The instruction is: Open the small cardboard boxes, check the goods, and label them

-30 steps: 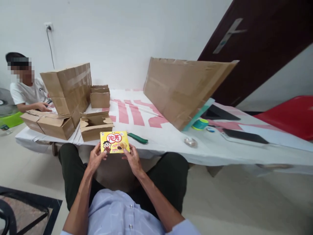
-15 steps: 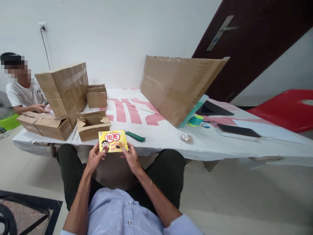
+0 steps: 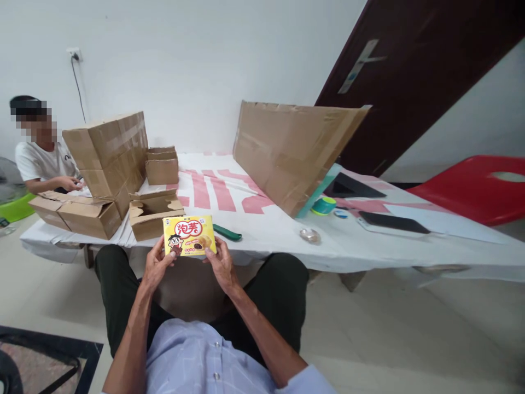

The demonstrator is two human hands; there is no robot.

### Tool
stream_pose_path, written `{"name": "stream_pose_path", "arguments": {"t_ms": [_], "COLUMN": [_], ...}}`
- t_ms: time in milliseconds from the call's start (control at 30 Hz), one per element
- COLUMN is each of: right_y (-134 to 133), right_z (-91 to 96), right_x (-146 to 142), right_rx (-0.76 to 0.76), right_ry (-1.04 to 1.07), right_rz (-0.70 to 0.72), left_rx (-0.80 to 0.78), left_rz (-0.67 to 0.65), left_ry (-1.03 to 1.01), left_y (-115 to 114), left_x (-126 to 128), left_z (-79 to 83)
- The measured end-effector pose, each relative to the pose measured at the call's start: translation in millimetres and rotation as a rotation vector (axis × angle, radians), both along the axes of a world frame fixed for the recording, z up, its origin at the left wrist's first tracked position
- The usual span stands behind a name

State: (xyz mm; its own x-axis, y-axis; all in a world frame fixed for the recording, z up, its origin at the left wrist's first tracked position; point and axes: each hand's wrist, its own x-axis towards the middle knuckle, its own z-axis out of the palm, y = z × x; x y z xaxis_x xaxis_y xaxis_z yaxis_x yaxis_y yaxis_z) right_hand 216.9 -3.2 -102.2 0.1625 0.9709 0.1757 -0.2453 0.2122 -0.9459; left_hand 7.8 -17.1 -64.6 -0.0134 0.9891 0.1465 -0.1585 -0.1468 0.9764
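A yellow snack box (image 3: pixel 190 236) with red Chinese lettering and a cartoon child is held up between both hands, its printed front facing me. My left hand (image 3: pixel 158 264) grips its left lower corner with the thumb on the front. On the right lower corner my right hand (image 3: pixel 221 264) does the same; the fingers of both hands are partly hidden behind the box. Just beyond, an open cardboard box (image 3: pixel 153 221) stands on the table (image 3: pixel 266 235). A green utility knife (image 3: pixel 228 233) lies to the right of the snack box.
Stacked cartons (image 3: pixel 109 150) and a low carton (image 3: pixel 77 213) stand at left, beside a seated person (image 3: pixel 45 167). A large cardboard panel (image 3: pixel 291 153) leans at centre right. Tape rolls (image 3: pixel 324 206), a phone (image 3: pixel 394 222) and a red chair (image 3: pixel 471 189) are further right.
The camera view has shifted slightly, so the surroundings sit a little lower. Both hands keep hold of the snack box, which appears slightly higher against the table edge and a touch larger.
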Motion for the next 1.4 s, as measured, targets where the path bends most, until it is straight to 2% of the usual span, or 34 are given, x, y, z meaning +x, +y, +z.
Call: {"name": "stream_pose_path", "arguments": {"t_ms": [467, 567, 700, 767, 833, 933, 1000, 1100, 1200, 1300, 1400], "right_y": [-9.5, -8.7, -5.4, -2.6, 1.2, 7.2, 10.3, 13.1, 15.3, 18.7, 25.1], "right_z": [19.8, 18.8, 14.5, 12.8, 12.3, 13.1, 13.5, 11.8, 8.3, 7.0, 9.4], "right_x": [4.6, 10.2, 18.4, 24.0, 31.1, 43.0, 49.5, 55.9, 60.9, 66.7, 72.5], "right_rx": [0.062, 0.020, -0.066, -0.082, -0.080, -0.061, -0.048, -0.043, -0.050, -0.062, -0.056], "right_ry": [-0.010, -0.023, -0.016, 0.014, 0.050, 0.085, 0.100, 0.121, 0.128, 0.150, 0.173], "right_rz": [0.029, 0.086, 0.199, 0.185, 0.115, 0.006, -0.048, -0.121, -0.140, -0.146, -0.180], "left_rx": [0.074, 0.052, 0.028, 0.063, 0.165, 0.351, 0.395, 0.376, 0.388, 0.385, 0.362], "left_rz": [-0.013, -0.059, -0.101, -0.030, 0.161, 0.502, 0.607, 0.611, 0.556, 0.471, 0.443], "left_ry": [-0.005, -0.038, -0.026, 0.087, 0.286, 0.613, 0.751, 0.784, 0.735, 0.725, 0.735], "left_y": [-8.2, -7.8, -4.4, 0.7, 10.2, 33.2, 52.0, 78.0, 95.0, 101.6, 99.8], "left_x": [-1.2, -3.8, -7.7, -14.2, -26.7, -54.6, -73.3, -92.4, -98.7, -98.3, -95.9], "left_z": [16.5, 12.9, -0.3, -4.1, -1.9, 11.4, 22.3, 33.7, 36.7, 33.3, 27.2]}}
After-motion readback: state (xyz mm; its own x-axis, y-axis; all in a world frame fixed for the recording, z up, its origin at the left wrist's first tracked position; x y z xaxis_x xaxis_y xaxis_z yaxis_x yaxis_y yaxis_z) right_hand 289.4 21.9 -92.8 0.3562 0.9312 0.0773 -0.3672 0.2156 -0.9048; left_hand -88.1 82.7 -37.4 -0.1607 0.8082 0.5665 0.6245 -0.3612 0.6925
